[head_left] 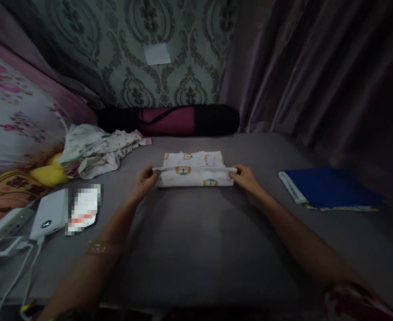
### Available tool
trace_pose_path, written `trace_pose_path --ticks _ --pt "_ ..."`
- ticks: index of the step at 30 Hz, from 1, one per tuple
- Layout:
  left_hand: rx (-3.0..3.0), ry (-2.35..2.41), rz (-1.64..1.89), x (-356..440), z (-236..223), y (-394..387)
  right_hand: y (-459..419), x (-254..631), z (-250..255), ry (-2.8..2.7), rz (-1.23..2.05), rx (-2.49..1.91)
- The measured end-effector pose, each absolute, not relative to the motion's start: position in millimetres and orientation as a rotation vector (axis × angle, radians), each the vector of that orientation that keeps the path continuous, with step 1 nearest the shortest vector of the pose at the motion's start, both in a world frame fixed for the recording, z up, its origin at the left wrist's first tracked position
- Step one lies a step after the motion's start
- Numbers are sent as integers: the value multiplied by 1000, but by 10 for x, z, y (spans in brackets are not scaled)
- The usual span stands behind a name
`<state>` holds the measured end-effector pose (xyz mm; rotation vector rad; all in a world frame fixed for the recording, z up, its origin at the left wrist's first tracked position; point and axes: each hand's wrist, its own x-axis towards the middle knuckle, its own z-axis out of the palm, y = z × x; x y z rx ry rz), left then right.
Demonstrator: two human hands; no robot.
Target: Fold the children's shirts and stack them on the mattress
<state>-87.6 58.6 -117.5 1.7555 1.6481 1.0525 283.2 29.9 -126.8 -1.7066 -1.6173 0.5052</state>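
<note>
A white cloth garment [196,177] printed with lion faces lies partly folded on the grey bed sheet, its near part doubled over toward the far side. My left hand [146,179] pinches the left end of the folded edge between thumb and fingers. At the right end of the same edge, my right hand [245,177] has a matching pinch. Between the hands the edge runs nearly straight, slightly raised. A short strip of the garment shows beyond the fold. Whether it is a shirt or another piece of clothing I cannot tell.
Folded blue and pale cloths [333,188] lie at the right. On the left are a crumpled clothes pile [99,149], a white power bank [51,214], a power strip [11,225] with cables, and a blurred-out item [84,209]. A black and magenta long bag [169,120] lies against the wall.
</note>
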Motion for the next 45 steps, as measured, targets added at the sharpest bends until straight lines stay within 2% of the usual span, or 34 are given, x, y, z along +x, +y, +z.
trace_pose_path --ticks 3,9,23,27,41,45 --pt "1730 1675 1140 -756 -1253 885 585 2771 -1330 -1515 498 -1743" --pt "1868 1837 1098 -570 -1458 1291 947 2561 -1333 -1503 322 -2006" --pt "2091 2209 456 -363 -1263 1447 1236 2447 -1243 -1761 77 -2247" --pt "2102 2233 329 -342 -1304 1535 1271 2434 -1279 -1764 86 -2269" --pt "1924 2326 277 -345 -1360 1673 1457 2453 -1404 -1563 152 -2374" --pt "1922 2336 316 -367 -1310 1619 1431 2559 -1268 -1632 368 -2335"
